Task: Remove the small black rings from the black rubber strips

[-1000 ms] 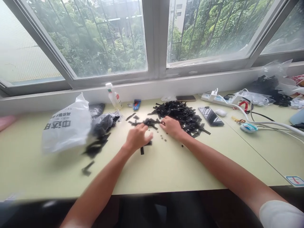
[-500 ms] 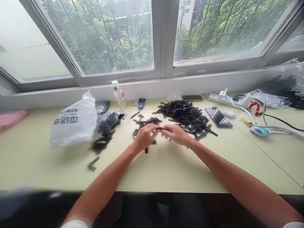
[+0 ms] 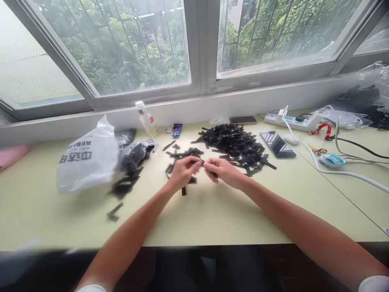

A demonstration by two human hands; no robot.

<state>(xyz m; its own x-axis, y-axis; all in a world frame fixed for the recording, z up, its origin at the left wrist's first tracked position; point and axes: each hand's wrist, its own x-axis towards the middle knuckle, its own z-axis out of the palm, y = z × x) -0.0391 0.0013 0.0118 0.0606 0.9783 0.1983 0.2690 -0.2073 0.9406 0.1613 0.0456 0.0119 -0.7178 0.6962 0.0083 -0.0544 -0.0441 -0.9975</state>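
Close together above the table, my left hand [image 3: 184, 172] and my right hand [image 3: 224, 170] pinch a small black strip [image 3: 203, 163] between their fingertips. Most of that strip is hidden by the fingers. Something dark also shows under the curled fingers of my right hand, too small to make out. Behind my right hand lies a large heap of black strips [image 3: 234, 144], some with small shiny rings or dots. A smaller scatter of black strips [image 3: 184, 154] lies beyond and around my left hand.
On the left stand a white plastic bag [image 3: 88, 162] and a clear bag of black pieces [image 3: 135, 156], with loose strips before it. A bottle [image 3: 146, 118] and blue packet [image 3: 176, 129] are behind. To the right are a phone [image 3: 278, 144], power strip [image 3: 293, 120] and cables.
The view has shifted slightly. My hands stay at the same spot, fingertips drawn a little apart along the strip, and my right fingers are more curled.
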